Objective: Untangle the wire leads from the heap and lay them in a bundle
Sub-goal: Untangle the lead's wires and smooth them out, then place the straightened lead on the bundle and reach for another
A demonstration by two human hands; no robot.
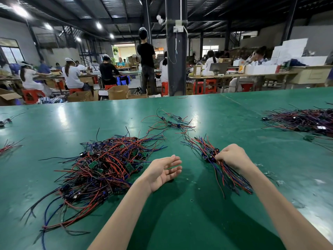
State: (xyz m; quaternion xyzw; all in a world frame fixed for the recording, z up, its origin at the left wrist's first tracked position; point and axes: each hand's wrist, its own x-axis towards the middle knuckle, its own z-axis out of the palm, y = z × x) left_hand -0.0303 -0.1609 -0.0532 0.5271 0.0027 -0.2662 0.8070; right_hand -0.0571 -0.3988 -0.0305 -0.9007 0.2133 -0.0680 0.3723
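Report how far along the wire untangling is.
Done: a modest bundle of leads is gathered. In hand: the right hand grips that bundle; the left hand is open and empty. Left: the big tangled heap, plus a few loose leads beyond.

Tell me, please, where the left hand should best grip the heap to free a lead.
Probably pinch a loose wire end at the far right edge of the heap, from the right: ends there fan clear of the tangle, nearest the left hand.

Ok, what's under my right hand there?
A bundle of red, blue and black wire leads on the green table, gripped by the right hand. The stretch beneath the curled fingers is covered.
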